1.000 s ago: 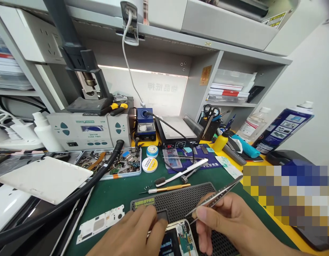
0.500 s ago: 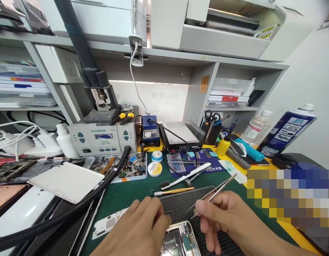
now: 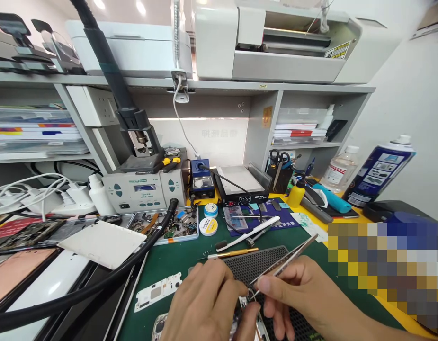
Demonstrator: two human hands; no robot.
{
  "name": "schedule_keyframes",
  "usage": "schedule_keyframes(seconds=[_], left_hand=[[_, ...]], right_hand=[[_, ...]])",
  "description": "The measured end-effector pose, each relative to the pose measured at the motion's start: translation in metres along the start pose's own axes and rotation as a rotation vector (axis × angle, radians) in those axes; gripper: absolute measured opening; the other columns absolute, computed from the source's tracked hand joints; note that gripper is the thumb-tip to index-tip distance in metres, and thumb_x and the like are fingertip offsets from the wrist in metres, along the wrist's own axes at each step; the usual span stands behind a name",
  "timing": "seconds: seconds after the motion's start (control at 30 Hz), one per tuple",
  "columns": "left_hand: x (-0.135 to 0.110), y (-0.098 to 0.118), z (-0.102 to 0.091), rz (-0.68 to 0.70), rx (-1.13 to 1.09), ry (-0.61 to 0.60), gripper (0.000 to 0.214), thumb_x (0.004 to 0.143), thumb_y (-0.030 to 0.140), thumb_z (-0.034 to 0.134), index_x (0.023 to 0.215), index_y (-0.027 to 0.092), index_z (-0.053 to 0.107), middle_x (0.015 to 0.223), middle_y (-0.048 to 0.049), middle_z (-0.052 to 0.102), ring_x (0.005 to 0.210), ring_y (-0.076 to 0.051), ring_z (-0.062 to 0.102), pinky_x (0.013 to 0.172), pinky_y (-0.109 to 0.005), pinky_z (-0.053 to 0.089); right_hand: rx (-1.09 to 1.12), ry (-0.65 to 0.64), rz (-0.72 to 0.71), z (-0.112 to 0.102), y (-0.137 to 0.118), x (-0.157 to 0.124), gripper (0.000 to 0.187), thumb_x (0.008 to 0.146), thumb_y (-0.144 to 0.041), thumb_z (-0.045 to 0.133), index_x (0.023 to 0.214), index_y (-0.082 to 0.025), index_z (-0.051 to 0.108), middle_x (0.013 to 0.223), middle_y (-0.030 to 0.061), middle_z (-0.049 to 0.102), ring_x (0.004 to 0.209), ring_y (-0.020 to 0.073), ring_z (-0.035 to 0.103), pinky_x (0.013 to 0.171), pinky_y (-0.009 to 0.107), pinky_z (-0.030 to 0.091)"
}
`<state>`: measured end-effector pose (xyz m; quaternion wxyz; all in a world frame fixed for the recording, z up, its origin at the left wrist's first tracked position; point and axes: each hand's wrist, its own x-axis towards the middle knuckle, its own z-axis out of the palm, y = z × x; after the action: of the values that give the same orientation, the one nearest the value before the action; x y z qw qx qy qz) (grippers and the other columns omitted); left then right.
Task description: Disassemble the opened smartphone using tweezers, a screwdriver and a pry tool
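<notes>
An opened phone [image 3: 158, 326] lies at the bottom, its inner parts partly showing and much of it under my left hand [image 3: 206, 305]. That hand is closed at the phone's upper right corner, thumb and bent fingers on either side of a small part I cannot make out. My right hand [image 3: 290, 293] pinches metal tweezers [image 3: 284, 260]. Their tips are at the same corner, close to my left fingertips; whether they grip anything is too small to tell. A white phone mid-frame [image 3: 158, 291] lies on the green mat, left of my left hand.
Beyond my hands lie a gold-handled tool [image 3: 233, 253], a white brush [image 3: 249, 233] and a tray of small parts [image 3: 183, 237]. A black hose [image 3: 108, 270] crosses the left side. A hot-air station [image 3: 144, 192] and heating plate [image 3: 243, 184] stand behind.
My left hand has shifted right, onto the phone's upper corner. The tweezer tips have come to that corner beside my left fingers. The camera view has tilted upward a little.
</notes>
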<state>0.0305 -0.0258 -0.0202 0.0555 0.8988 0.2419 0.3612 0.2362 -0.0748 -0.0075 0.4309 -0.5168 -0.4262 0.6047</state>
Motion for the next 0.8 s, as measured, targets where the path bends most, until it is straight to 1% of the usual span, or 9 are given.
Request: schedule_keyframes(seconds=[0.17, 0.37, 0.5, 0.57, 0.63, 0.7, 0.73, 0.77, 0.8], left_hand=[[0.005, 0.001, -0.009, 0.076, -0.023, -0.042, 0.014, 0.093, 0.011, 0.056, 0.095, 0.022, 0.065, 0.081, -0.0025, 0.060, 0.070, -0.019, 0.058, 0.063, -0.035, 0.049], [0.016, -0.007, -0.032, 0.017, -0.159, -0.002, 0.019, 0.096, 0.009, 0.053, 0.096, 0.018, 0.070, 0.081, -0.0038, 0.057, 0.071, -0.017, 0.051, 0.065, -0.033, 0.043], [0.022, -0.017, -0.045, -0.022, -0.265, -0.078, 0.020, 0.099, 0.013, 0.050, 0.097, 0.016, 0.069, 0.084, -0.0030, 0.057, 0.074, -0.015, 0.053, 0.067, -0.030, 0.043], [0.020, -0.015, -0.053, -0.059, -0.269, -0.094, 0.021, 0.099, 0.016, 0.050, 0.085, 0.016, 0.066, 0.076, -0.0004, 0.054, 0.069, -0.013, 0.052, 0.063, -0.027, 0.041], [0.013, -0.008, -0.062, -0.075, -0.233, -0.102, 0.033, 0.099, 0.018, 0.051, 0.066, 0.018, 0.053, 0.063, 0.0038, 0.043, 0.058, -0.011, 0.043, 0.056, -0.027, 0.034], [0.001, 0.002, -0.074, -0.080, -0.183, -0.173, 0.041, 0.099, 0.019, 0.050, 0.059, 0.019, 0.042, 0.059, 0.0052, 0.038, 0.056, -0.011, 0.040, 0.055, -0.028, 0.031], [-0.005, 0.006, -0.080, -0.093, -0.152, -0.238, 0.037, 0.099, 0.019, 0.048, 0.062, 0.020, 0.045, 0.063, 0.0041, 0.043, 0.060, -0.012, 0.045, 0.058, -0.027, 0.035], [-0.011, 0.011, -0.086, -0.149, -0.122, -0.340, 0.024, 0.098, 0.020, 0.050, 0.076, 0.021, 0.056, 0.077, 0.0016, 0.055, 0.073, -0.014, 0.056, 0.066, -0.027, 0.044], [-0.017, 0.014, -0.092, -0.199, -0.083, -0.420, 0.008, 0.095, 0.022, 0.055, 0.096, 0.024, 0.063, 0.092, -0.0003, 0.061, 0.087, -0.017, 0.062, 0.076, -0.029, 0.051]], right_hand=[[-0.015, 0.027, -0.016, 0.000, -0.002, -0.002, 0.043, 0.077, -0.051, 0.082, 0.058, -0.012, 0.075, 0.047, 0.0028, 0.068, 0.041, 0.0106, 0.063, 0.041, 0.017, 0.046], [-0.046, 0.118, -0.064, -0.010, -0.013, 0.005, 0.042, 0.083, -0.049, 0.078, 0.062, -0.012, 0.076, 0.050, 0.0046, 0.071, 0.044, 0.0109, 0.062, 0.043, 0.019, 0.046], [-0.081, 0.140, -0.095, -0.015, -0.016, 0.011, 0.042, 0.083, -0.048, 0.078, 0.062, -0.012, 0.076, 0.050, 0.0053, 0.071, 0.044, 0.0110, 0.060, 0.044, 0.020, 0.046], [-0.095, 0.133, -0.105, -0.016, -0.017, 0.012, 0.041, 0.083, -0.048, 0.078, 0.062, -0.012, 0.075, 0.050, 0.0047, 0.071, 0.045, 0.0110, 0.060, 0.045, 0.021, 0.046], [-0.109, 0.111, -0.110, -0.017, -0.018, 0.013, 0.040, 0.082, -0.047, 0.079, 0.062, -0.012, 0.075, 0.050, 0.0044, 0.071, 0.046, 0.0112, 0.061, 0.045, 0.021, 0.046], [-0.124, 0.087, -0.117, -0.017, -0.019, 0.012, 0.039, 0.081, -0.045, 0.081, 0.062, -0.012, 0.074, 0.051, 0.0046, 0.071, 0.046, 0.0117, 0.062, 0.045, 0.021, 0.046], [-0.128, 0.077, -0.121, -0.017, -0.019, 0.012, 0.038, 0.081, -0.044, 0.081, 0.063, -0.012, 0.074, 0.052, 0.0048, 0.071, 0.047, 0.0119, 0.062, 0.045, 0.021, 0.046], [-0.131, 0.067, -0.126, -0.017, -0.019, 0.011, 0.037, 0.081, -0.044, 0.081, 0.063, -0.011, 0.074, 0.053, 0.0050, 0.071, 0.048, 0.0123, 0.063, 0.045, 0.021, 0.047], [-0.132, 0.057, -0.132, -0.017, -0.020, 0.010, 0.036, 0.081, -0.043, 0.081, 0.065, -0.011, 0.074, 0.054, 0.0050, 0.071, 0.049, 0.0127, 0.064, 0.046, 0.021, 0.048]])
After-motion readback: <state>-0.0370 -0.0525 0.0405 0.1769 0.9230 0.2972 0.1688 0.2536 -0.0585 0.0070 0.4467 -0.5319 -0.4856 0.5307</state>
